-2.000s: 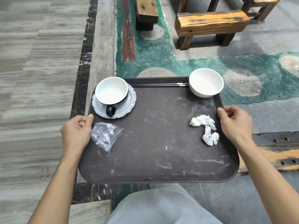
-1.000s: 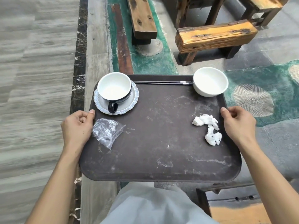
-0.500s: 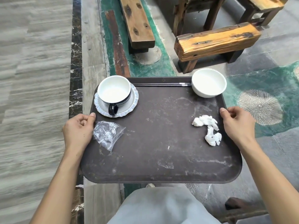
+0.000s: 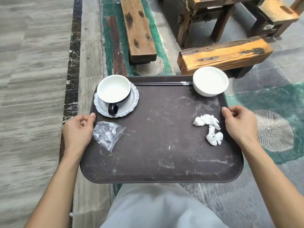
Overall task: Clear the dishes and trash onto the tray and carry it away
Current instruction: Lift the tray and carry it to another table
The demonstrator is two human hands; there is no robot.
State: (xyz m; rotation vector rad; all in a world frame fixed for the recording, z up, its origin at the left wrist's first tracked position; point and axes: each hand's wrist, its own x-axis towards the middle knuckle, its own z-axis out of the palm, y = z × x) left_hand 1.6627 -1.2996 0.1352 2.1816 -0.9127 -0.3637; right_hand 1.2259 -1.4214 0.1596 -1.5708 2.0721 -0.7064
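Though curled, both hands (image 4: pixel 77 130) (image 4: pixel 239 125) on tray (image 4: pixel 158 162) edges

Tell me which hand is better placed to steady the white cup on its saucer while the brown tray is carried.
Left. The left hand grips the brown tray edge just below the white cup on its scalloped saucer. The right hand holds the opposite edge, near the crumpled white tissue.

Chopsticks (image 4: pixel 162 83) tips hidden behind bowl (image 4: pixel 210 81); floor (image 4: pixel 32 79) blurred.
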